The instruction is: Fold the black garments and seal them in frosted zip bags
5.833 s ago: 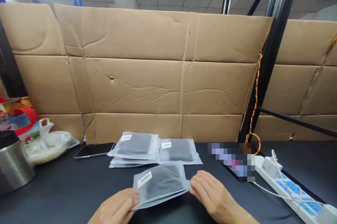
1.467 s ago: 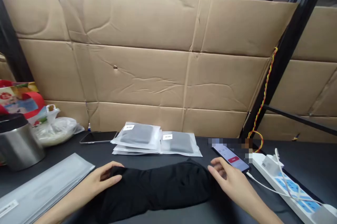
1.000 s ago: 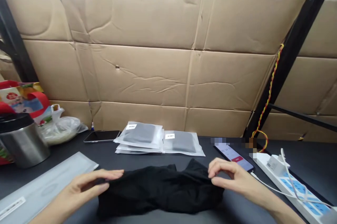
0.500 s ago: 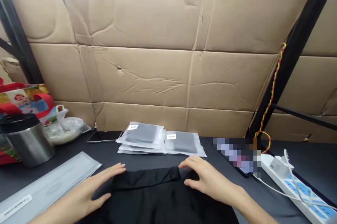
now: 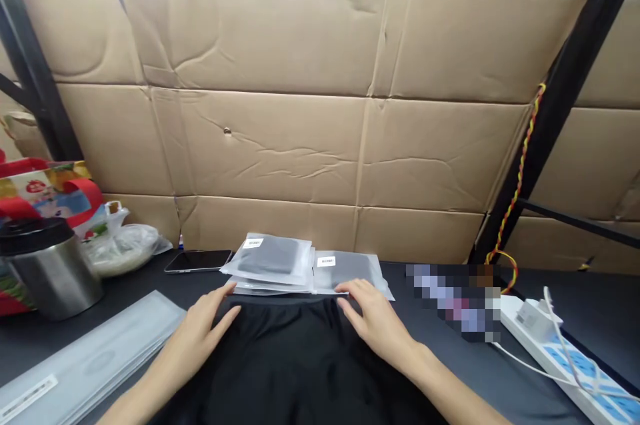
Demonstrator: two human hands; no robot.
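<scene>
Had the left hand [image 5: 203, 325] at the far left corner of the black cloth [image 5: 290, 358], thumb and fingers spread well apart, with nothing visible between the tips. Had the right hand [image 5: 375, 318] at the far right corner, thumb and forefinger parted by a smaller gap, likewise with nothing seen between them. Could not tell whether either thumb was pressing on the cloth. Saw the cloth spread out between both hands, running from the fingertips toward the body, creased lightly along the far edge.

Noted a pile [image 5: 273, 258] of labelled, frosted bags beyond the fingertips, between the two hands, and beside it a single bag [image 5: 350, 272], partly hidden by the right fingers. Found a phone [image 5: 197, 262] flat beyond the left fingers, just beside the pile. Saw long sleeves [image 5: 100, 362] stacked aslant to the left of the left hand, and farther left past them a steel mug [image 5: 53, 272], with a clear plastic bag [image 5: 123, 248] next to it. Saw a pixelated device [image 5: 453, 302] right of the right fingers, then a power strip [image 5: 550, 345] farther right.
</scene>
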